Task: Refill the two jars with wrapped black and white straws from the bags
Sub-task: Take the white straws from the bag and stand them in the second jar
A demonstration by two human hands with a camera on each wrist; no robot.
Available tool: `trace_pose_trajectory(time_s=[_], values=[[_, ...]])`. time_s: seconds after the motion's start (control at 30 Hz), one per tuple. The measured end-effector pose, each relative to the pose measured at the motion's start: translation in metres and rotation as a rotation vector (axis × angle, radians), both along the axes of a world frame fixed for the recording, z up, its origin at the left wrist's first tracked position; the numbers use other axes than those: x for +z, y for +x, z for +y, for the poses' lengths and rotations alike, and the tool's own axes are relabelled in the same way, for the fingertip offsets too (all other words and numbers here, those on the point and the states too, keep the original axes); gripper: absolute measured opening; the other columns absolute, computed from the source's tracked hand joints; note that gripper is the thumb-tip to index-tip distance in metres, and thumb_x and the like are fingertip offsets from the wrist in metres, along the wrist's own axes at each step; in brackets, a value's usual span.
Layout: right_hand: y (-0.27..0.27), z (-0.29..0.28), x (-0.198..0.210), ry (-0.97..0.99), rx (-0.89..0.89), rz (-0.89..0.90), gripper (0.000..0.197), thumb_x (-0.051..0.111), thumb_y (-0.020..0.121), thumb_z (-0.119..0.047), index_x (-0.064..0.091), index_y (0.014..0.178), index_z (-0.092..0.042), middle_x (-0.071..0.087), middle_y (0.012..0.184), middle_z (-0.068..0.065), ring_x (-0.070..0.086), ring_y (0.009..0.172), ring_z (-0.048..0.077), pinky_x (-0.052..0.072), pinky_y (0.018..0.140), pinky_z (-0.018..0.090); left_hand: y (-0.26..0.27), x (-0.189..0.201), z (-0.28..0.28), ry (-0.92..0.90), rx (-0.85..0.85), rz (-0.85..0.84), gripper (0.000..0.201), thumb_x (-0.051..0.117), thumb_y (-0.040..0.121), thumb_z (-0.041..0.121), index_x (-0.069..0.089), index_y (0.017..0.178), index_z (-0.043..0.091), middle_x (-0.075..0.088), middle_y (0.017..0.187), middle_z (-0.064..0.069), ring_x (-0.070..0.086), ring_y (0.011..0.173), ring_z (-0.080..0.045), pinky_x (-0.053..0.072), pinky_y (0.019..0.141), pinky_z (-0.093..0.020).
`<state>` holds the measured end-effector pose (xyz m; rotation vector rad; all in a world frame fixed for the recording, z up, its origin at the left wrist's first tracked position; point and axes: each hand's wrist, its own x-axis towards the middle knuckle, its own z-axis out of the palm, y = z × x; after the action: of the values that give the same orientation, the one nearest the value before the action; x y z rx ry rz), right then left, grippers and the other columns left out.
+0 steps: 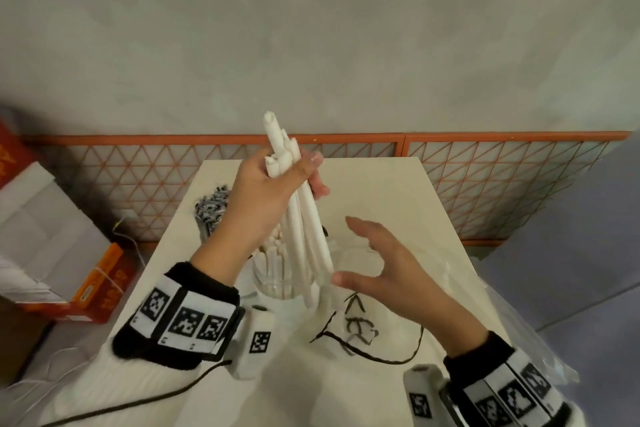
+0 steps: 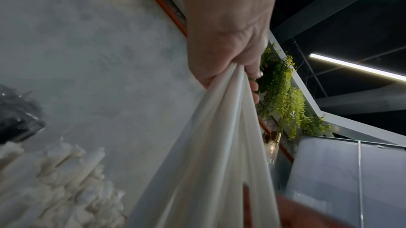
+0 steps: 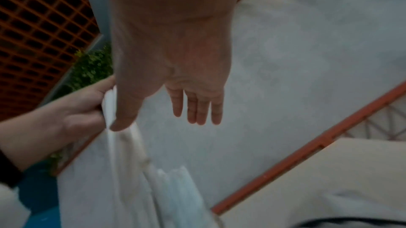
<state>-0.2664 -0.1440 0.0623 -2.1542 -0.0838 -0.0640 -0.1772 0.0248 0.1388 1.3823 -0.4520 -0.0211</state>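
Straws (image 1: pixel 304 218) hang bunched in our left hand (image 1: pixel 266 198), fingers curled round them above the glass jar (image 1: pixel 273 282); our right hand (image 1: pixel 377 267), fingers spread, should probably corral loose lower ends into its mouth.

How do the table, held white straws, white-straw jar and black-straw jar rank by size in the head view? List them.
1. Table.
2. Held white straws, nearer the camera.
3. White-straw jar and black-straw jar: both partly hidden, unranked.
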Motion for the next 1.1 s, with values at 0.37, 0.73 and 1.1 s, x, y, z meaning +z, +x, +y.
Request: trace_pose_trajectory(time_s=[0.37,0.73,1.1], values=[[0.041,0.078,0.010,0.361,0.204,0.134,0.017,0.075,0.078,-0.011,0.069,0.091,-0.020,0.071,0.088,-0.005,0.067,0.087,0.009,0.054,0.081,0.022,-0.016,0.000,0.024,-0.073,-0.147,-0.054,0.036,0.066,0.077,0.018,0.054,0.111,0.022,0.070,0.080,-0.006,0.070,0.074,-0.029,0.057,0.074,-0.039],[0.044,0.091,-0.004,0.447,0.188,0.152,0.013,0.069,0.084,-0.014,0.065,0.092,-0.005,0.064,0.080,0.000,0.062,0.077,0.014,0.054,0.076,0.026,0.005,-0.030,0.044,0.258,-0.141,-0.505,0.029,0.045,0.097,0.022,0.068,0.105,0.005,0.070,0.104,-0.005,0.063,0.106,-0.013,0.048,0.093,-0.028],[0.062,0.020,0.011,0.717,-0.172,-0.190,0.009,0.070,0.073,-0.018,0.065,0.081,-0.020,0.064,0.079,-0.001,0.064,0.078,0.016,0.047,0.070,0.028,0.023,-0.135,0.042,1.121,0.252,-0.442,0.083,0.054,0.060,0.077,0.057,0.122,0.023,0.044,0.134,-0.008,0.042,0.123,-0.029,0.040,0.098,-0.047]])
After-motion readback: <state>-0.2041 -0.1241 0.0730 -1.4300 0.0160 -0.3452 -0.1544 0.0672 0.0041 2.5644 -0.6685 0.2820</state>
